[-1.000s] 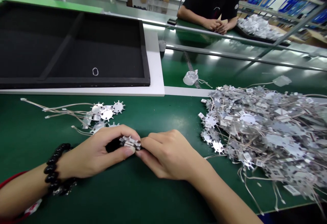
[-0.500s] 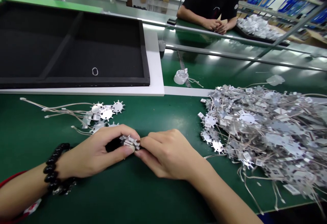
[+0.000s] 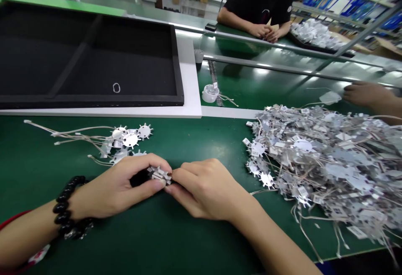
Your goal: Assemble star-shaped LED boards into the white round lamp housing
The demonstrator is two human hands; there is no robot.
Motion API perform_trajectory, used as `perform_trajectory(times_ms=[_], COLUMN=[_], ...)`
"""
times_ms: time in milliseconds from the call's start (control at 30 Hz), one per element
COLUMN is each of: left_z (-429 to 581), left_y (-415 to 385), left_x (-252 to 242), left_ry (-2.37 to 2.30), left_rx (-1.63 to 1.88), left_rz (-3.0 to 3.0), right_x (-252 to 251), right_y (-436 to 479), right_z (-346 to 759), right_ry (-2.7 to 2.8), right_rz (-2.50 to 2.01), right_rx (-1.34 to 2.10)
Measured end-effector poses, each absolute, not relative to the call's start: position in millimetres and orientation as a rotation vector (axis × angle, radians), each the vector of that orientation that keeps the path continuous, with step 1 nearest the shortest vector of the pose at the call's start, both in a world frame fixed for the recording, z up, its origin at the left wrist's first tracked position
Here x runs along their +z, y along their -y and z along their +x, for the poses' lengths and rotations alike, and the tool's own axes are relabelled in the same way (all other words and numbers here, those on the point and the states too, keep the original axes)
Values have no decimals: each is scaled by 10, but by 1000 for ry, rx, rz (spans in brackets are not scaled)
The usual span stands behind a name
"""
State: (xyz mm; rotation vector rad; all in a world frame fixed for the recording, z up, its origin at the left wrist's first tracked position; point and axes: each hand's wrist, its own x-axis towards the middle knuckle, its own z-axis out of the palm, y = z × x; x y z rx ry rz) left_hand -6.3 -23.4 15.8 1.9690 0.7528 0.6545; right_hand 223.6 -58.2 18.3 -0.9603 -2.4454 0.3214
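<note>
- pinching a spiked metal piece (image 3: 159, 174) between my left hand (image 3: 116, 188) and right hand (image 3: 204, 189), at 12 o'clock, held just above the green mat (image 3: 194, 241)
- left hand: thumb and forefinger curled round one side, pressing on the piece
- right hand: fingers held together, with thumb and forefinger pinching the other side; the two hands nearly meet at the piece
- black bead bracelet (image 3: 67, 204) on my left wrist
- wired discs (image 3: 130, 140) in a small loose group at 10 o'clock from the hands, near the left hand
- tangled disc pile (image 3: 323, 166) at 3 o'clock, near the right hand
- black tray (image 3: 94, 101) at 11 o'clock, on a white board (image 3: 191, 78)
- white round fitting (image 3: 210, 93) with wires at 1 o'clock, on a lower bench
- co-worker's clasped hands (image 3: 266, 32) at 1 o'clock, across the far bench
- another person's hand (image 3: 366, 94) at 2 o'clock, beyond the pile
</note>
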Motion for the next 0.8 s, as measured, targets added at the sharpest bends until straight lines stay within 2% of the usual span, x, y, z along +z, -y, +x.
perform_trajectory(times_ms=[800], left_z=[-43], left_y=[189], left_x=[178], left_ry=[-781], left_rx=[596], left_rz=[2022], right_x=[181], right_y=[560], right_z=[2267], right_ry=[2469], right_rz=[-989], right_rx=[330])
